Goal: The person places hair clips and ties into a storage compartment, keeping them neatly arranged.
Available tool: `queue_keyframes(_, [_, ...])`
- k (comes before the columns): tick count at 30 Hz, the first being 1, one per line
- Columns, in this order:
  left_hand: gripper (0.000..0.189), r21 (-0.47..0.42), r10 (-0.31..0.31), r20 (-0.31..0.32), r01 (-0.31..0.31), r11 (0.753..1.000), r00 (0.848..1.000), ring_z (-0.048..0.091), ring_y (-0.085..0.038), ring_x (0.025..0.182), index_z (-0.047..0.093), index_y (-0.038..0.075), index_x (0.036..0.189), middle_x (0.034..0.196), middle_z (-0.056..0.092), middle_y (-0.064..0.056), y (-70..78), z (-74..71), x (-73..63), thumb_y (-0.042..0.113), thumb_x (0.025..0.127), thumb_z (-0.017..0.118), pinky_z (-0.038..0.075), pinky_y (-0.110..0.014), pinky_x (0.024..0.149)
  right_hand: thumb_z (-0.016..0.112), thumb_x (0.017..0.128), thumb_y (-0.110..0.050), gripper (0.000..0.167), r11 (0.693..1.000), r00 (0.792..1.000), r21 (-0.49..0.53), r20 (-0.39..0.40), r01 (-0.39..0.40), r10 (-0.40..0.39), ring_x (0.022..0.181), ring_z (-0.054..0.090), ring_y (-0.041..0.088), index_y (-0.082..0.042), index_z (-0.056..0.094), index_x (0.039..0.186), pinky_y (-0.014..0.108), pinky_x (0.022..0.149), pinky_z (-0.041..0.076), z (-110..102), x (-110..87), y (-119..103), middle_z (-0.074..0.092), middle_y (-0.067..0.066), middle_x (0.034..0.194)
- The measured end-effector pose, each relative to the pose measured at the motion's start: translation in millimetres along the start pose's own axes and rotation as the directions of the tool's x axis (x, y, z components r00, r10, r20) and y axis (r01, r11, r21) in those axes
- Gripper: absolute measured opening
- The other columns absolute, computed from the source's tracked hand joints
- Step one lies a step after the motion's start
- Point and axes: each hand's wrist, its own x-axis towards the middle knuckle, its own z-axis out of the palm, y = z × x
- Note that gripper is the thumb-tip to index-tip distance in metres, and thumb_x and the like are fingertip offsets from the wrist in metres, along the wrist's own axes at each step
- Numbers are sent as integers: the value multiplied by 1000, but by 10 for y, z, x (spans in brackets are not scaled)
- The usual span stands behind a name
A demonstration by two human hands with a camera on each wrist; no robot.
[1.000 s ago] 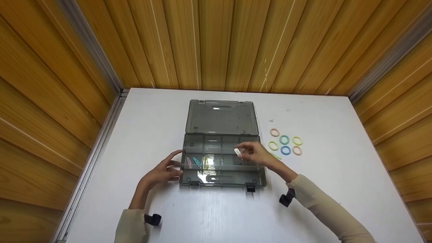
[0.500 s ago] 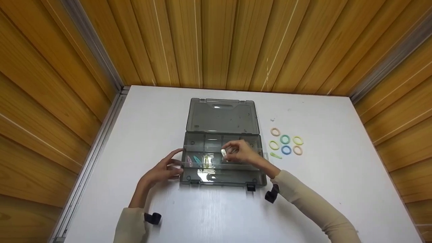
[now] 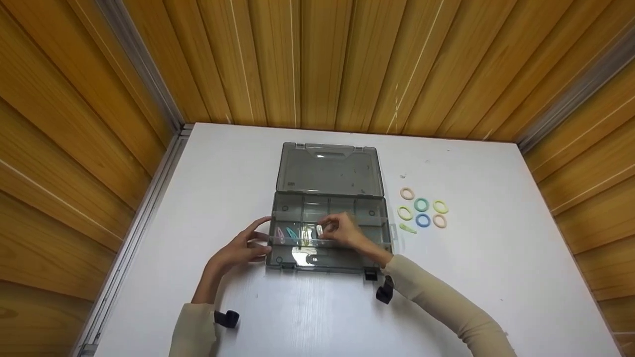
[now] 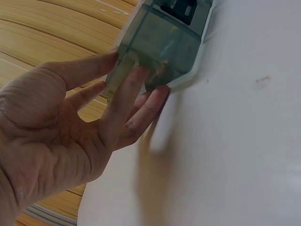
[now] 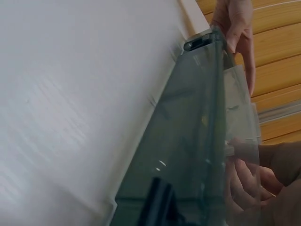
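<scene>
A grey see-through compartment box (image 3: 342,257) lies on the table with its lid (image 3: 327,173) folded back. My left hand (image 3: 239,250) rests its spread fingers against the box's left side; the left wrist view shows the fingertips touching the wall. Over the middle row of compartments, my right hand (image 3: 346,231) pinches a whitish hair clip (image 3: 319,230) between thumb and fingers. To its left in that row lie a pink hair clip (image 3: 280,235), a turquoise hair clip (image 3: 291,233) and a yellow hair clip (image 3: 305,235). Dividers partly veil the right fingers in the right wrist view.
Right of the box, several rings lie on the white table (image 3: 471,277), among them a blue ring (image 3: 423,220) and a teal ring (image 3: 421,205). A green hair clip (image 3: 408,228) lies just below them. Clear dividers stand up inside the box.
My right hand has moved left over the box with the whitish hair clip, and lower toward the yellow one. My left hand stays at the box's left side.
</scene>
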Motion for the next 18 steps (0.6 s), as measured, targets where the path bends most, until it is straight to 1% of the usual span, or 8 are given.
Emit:
queue_keyframes(3, [84, -1, 4, 7, -4, 1000, 1000, 64, -34, 120, 22, 25, 164, 145, 44, -31, -5, 2, -4, 7, 97, 69, 58, -51, 100, 79, 79, 9, 29, 999, 1000, -44, -3, -31, 31, 79, 75, 29, 10, 73, 108, 25, 74, 62, 34, 12, 13, 76, 25, 89])
queue_keyframes(5, [84, -5, 5, 9, -5, 1000, 1000, 64, -33, 120, 22, 25, 164, 145, 44, -31, -6, -2, 4, 7, 97, 69, 58, -51, 100, 77, 79, 12, 30, 997, 999, -51, 4, -49, 49, 79, 75, 30, 10, 72, 109, 29, 76, 64, 46, 30, 17, 76, 25, 89])
queue_keyframes(8, [84, -8, 1, 13, -1, 1000, 1000, 64, -32, 120, 22, 25, 163, 145, 44, -31, -12, -15, 4, 9, 96, 70, 59, -50, 100, 75, 79, 12, 31, 995, 997, -70, 9, -72, 72, 80, 75, 29, 9, 72, 109, 29, 75, 64, 74, 57, 12, 76, 23, 90])
queue_keyframes(10, [85, -10, -2, 12, 2, 1000, 1000, 64, -30, 119, 22, 26, 163, 146, 43, -31, -17, -20, 1, 11, 96, 71, 59, -49, 99, 77, 79, 11, 30, 992, 996, -93, -3, -86, 86, 79, 76, 28, 7, 73, 108, 27, 73, 64, 98, 71, 0, 77, 22, 89])
queue_keyframes(14, [85, -11, 0, 24, 0, 1000, 1000, 65, -28, 117, 21, 26, 163, 146, 43, -31, -24, -30, 0, 12, 96, 71, 59, -48, 99, 80, 77, 6, 27, 980, 994, -173, -63, -94, 84, 76, 77, 26, 3, 77, 104, 25, 65, 62, 143, 85, -6, 78, 17, 86])
queue_keyframes(18, [85, -7, 5, 32, -4, 1000, 999, 66, -29, 116, 21, 26, 164, 145, 44, -32, -20, -36, 19, 10, 96, 71, 59, -49, 99, 80, 77, 5, 25, 972, 994, -227, -104, -58, 35, 74, 76, 27, 4, 78, 102, 30, 64, 63, 164, 87, 5, 78, 17, 84])
